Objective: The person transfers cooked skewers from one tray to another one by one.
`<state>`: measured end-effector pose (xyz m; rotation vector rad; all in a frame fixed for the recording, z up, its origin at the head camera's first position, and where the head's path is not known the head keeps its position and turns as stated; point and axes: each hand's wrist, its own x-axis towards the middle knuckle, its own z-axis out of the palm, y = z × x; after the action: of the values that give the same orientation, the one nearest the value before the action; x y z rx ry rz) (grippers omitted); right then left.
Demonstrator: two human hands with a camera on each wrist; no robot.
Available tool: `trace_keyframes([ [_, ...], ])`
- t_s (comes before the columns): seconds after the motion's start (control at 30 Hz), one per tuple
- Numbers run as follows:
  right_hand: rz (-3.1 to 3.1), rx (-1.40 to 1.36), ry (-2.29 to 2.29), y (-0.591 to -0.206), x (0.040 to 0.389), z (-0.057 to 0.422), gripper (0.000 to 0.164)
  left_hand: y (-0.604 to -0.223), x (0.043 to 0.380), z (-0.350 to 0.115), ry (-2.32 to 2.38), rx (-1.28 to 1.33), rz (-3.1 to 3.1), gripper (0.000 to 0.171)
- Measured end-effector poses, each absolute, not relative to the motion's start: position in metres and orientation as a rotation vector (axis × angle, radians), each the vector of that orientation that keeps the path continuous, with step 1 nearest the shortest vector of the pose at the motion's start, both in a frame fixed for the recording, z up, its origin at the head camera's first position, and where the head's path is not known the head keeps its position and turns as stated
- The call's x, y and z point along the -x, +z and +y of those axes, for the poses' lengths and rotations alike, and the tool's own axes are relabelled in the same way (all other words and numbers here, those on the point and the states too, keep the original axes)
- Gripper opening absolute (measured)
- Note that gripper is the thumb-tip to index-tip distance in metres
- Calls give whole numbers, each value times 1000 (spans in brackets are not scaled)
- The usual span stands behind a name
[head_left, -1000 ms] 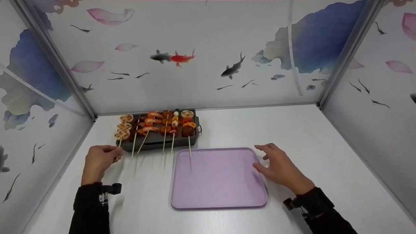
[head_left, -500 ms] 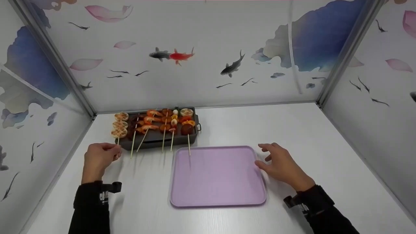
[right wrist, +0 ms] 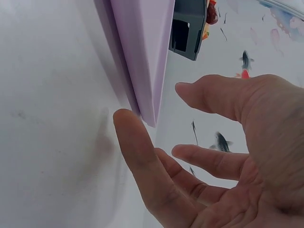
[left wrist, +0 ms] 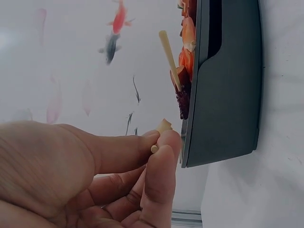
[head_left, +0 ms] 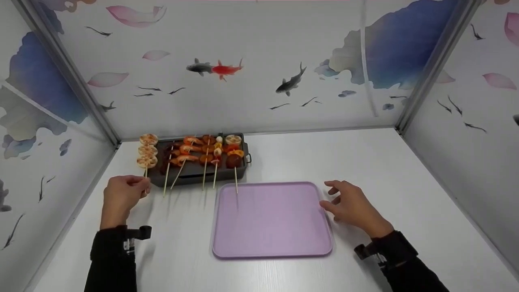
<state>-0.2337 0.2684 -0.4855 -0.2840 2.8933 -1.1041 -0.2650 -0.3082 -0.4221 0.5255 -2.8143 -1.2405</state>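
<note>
My left hand (head_left: 123, 196) pinches the stick of a lotus root skewer (head_left: 147, 151) between thumb and index finger. Its pale slices stand at the left end of the dark grill pan (head_left: 190, 178); whether they touch it I cannot tell. In the left wrist view the blunt end of the stick (left wrist: 154, 148) pokes out between the fingertips. My right hand (head_left: 357, 207) hovers at the right edge of the purple tray (head_left: 271, 221), fingers spread and holding nothing. The right wrist view has the tray corner (right wrist: 149, 111) between thumb and fingers, apparently not gripped.
Several other skewers lie on the pan, among them shrimp (head_left: 188, 150) and a mixed one with a dark ball (head_left: 234, 161). Their sticks jut over the pan's front edge. Printed walls (head_left: 259, 109) enclose the white table (head_left: 174, 239) at the back and sides.
The lotus root skewer has shifted left in my left hand, toward and past the pan's left end. My right hand has drawn slightly right, away from the tray.
</note>
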Motion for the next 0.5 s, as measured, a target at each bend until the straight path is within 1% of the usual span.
trace_keyframes([
  [0.5,2820,225,-1177,-485,231,266,63,-406,255,-294,-1241,-426,-2793,40],
])
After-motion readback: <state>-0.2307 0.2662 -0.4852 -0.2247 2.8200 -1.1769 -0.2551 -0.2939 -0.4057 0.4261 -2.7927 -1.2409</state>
